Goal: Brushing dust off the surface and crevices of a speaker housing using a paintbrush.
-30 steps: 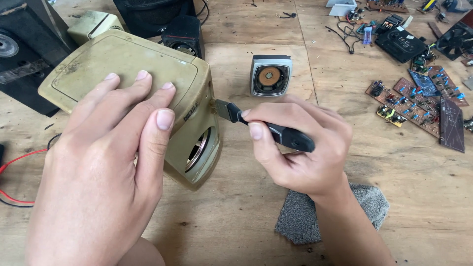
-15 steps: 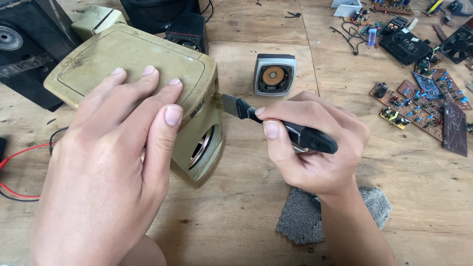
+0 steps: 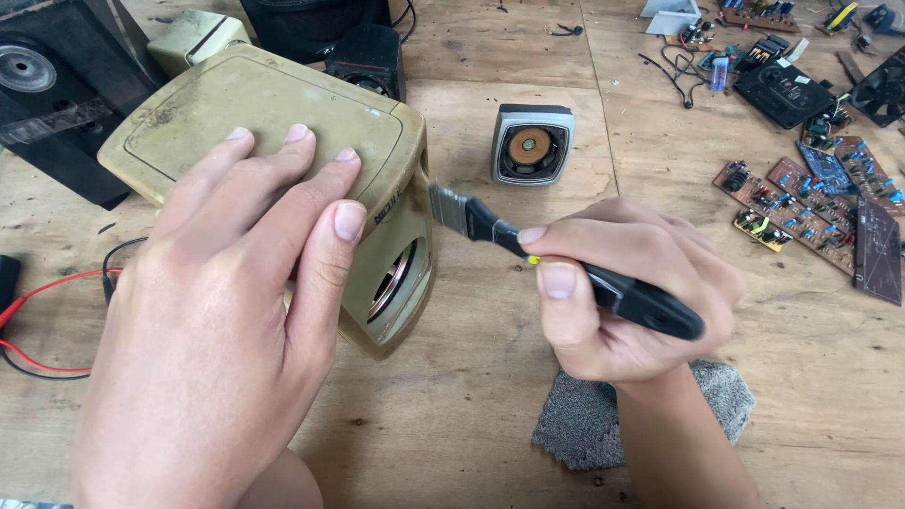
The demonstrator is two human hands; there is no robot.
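a: left hand (image 3: 226,320)?
b: flat on top of the yellowed beige speaker box (image 3: 273,123), fingers spread, pressing rather than clasping; box lying on its side on the wooden bench (image 3: 490,396), round driver facing right.
a: right hand (image 3: 632,302)?
b: grip closed around a small black-handled brush (image 3: 566,264), bristles just at the box's upper right edge.
a: nearby?
b: grey foam scrap (image 3: 584,424) under the right wrist, small grey speaker (image 3: 531,143) behind the brush, circuit boards (image 3: 811,203) far right, red and black wires (image 3: 47,311) at left.
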